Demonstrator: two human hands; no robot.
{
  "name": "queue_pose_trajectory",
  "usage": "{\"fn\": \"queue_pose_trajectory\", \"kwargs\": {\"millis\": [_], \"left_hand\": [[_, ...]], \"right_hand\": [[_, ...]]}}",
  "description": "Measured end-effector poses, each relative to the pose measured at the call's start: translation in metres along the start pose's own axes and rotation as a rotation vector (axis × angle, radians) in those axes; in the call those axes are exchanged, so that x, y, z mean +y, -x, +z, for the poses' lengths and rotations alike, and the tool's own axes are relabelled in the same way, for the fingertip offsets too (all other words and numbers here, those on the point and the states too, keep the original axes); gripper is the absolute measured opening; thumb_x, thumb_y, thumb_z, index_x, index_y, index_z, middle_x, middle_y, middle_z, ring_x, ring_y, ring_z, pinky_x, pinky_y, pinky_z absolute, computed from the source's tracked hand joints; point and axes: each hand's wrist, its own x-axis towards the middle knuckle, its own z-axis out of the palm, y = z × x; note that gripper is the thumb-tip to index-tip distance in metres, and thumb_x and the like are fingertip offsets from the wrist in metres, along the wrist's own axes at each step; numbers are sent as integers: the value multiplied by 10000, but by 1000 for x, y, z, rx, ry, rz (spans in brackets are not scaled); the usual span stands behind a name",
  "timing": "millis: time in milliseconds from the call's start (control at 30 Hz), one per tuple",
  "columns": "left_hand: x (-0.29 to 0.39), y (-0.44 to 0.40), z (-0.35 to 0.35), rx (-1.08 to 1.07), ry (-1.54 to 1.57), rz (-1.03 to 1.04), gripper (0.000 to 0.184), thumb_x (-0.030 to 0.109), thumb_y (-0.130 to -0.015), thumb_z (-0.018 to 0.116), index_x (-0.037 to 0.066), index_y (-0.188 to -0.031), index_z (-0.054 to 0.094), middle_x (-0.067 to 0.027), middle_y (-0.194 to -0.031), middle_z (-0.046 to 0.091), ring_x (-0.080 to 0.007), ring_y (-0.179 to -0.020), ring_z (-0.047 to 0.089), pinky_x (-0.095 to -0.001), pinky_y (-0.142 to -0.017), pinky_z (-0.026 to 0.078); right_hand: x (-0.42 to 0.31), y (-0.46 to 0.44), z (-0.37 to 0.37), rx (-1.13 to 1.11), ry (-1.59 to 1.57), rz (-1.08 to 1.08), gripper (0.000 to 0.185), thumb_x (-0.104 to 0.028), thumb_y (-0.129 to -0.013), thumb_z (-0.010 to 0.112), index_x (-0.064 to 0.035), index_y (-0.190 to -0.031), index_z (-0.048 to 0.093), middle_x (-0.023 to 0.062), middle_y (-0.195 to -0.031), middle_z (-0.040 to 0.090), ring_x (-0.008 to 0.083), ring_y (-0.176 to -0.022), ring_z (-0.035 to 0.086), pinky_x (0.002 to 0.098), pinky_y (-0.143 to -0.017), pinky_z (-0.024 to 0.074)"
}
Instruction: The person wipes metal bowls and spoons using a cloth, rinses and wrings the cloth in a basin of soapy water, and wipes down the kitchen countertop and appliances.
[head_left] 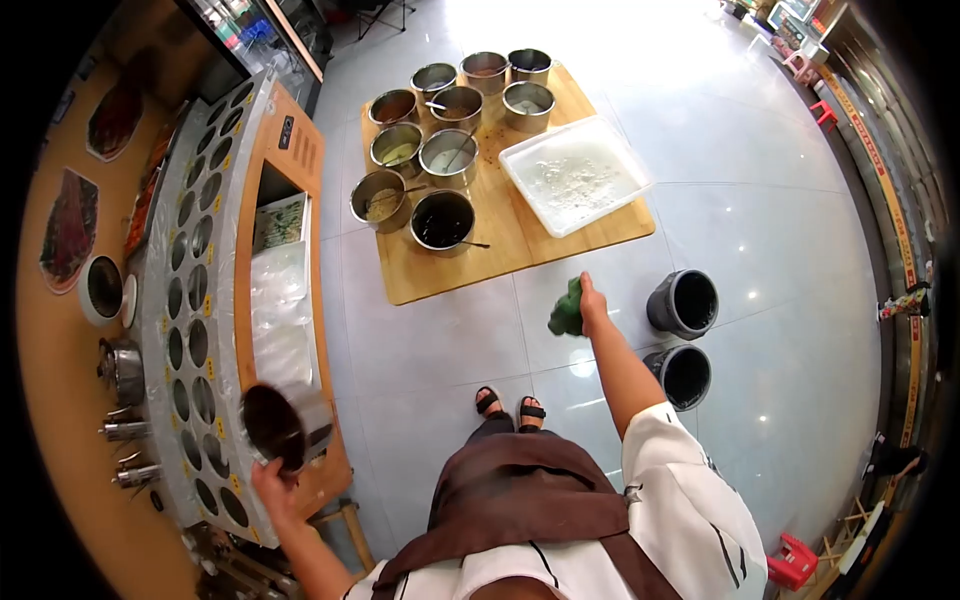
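My left hand (pixel 272 488) grips the lower rim of a steel pot (pixel 318 412), tilted so its dark inside shows, beside the long counter with round holes (pixel 185 300). Out in front, my right hand (pixel 593 298) is closed around a crumpled green cloth (pixel 567 310). The cloth hangs over the floor, just short of the wooden table (pixel 430 285). Several steel pots stand on that table, among them one with dark contents (pixel 442 220) and a spoon, and one with pale contents (pixel 448 158).
A white plastic tray (pixel 575 175) with pale residue sits at the table's right. Two dark bins (pixel 683 303) stand on the floor to my right. At the far left are a lidded pot (pixel 120 372) and a white bowl (pixel 101 290). A red stool (pixel 792 562) is at lower right.
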Motion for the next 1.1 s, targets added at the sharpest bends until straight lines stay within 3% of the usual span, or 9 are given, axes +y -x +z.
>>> {"fn": "queue_pose_trajectory", "kwargs": {"millis": [100,200,267,333,533,633,667,733,1100], "left_hand": [[-8,3,68,-122,-46,37,215,-3,-729,521,33,-940,537,-72,-784,597,-160,-556,583,-264,-425,501],[-24,0,119,-241,-41,17,217,-9,-746,504,23,-956,544,-78,-791,606,-147,-552,592,-254,-413,505],[-28,1,150,-320,-35,10,225,-7,-753,493,15,-971,545,-82,-799,611,-146,-566,608,-259,-423,522],[-28,3,179,-380,-53,58,126,-15,-775,509,5,-893,546,-63,-728,593,-115,-514,561,-235,-380,463],[-32,18,263,-337,-77,39,51,-1,-780,540,21,-755,503,-27,-659,544,-83,-488,499,-225,-401,443],[-40,30,300,-299,-127,49,54,1,-781,545,21,-756,502,-22,-665,546,-72,-510,494,-218,-431,432],[-41,36,313,-289,-119,6,55,1,-782,548,22,-756,504,-16,-668,547,-67,-524,489,-212,-453,422],[-44,41,338,-269,-93,-28,57,1,-782,551,24,-757,505,-11,-670,548,-61,-537,484,-206,-475,412],[-79,68,426,-219,-135,-69,140,2,-778,571,49,-693,470,17,-621,499,-43,-542,439,-198,-491,373]], "right_hand": [[-11,-29,12,-65,-73,57,626,-575,-786,525,9,-1012,556,136,-901,579,262,-753,594,392,-699,497],[-17,-65,22,39,1,-17,670,-565,-787,525,58,-1032,545,155,-923,581,267,-791,589,395,-731,481],[-25,-81,34,161,223,-51,716,-555,-787,501,119,-1021,558,249,-1023,581,353,-944,565,398,-789,444],[-41,-83,41,143,366,-91,710,-552,-770,514,112,-1016,569,272,-1057,567,380,-995,547,399,-813,435],[-59,-137,69,194,512,-59,565,-433,-691,619,80,-927,599,273,-999,586,385,-964,562,411,-820,435],[-52,-172,75,206,559,-139,448,-286,-661,610,73,-922,545,278,-942,590,405,-921,563,426,-807,438],[-56,-168,70,118,618,-157,474,-276,-656,597,63,-981,527,282,-967,580,418,-913,555,432,-811,432],[-42,-177,70,211,526,-323,445,-273,-658,588,46,-965,540,274,-938,588,422,-902,555,443,-798,430],[-106,-221,4,128,690,-406,399,-281,-673,573,45,-902,543,270,-867,595,425,-844,566,456,-758,440]]}}
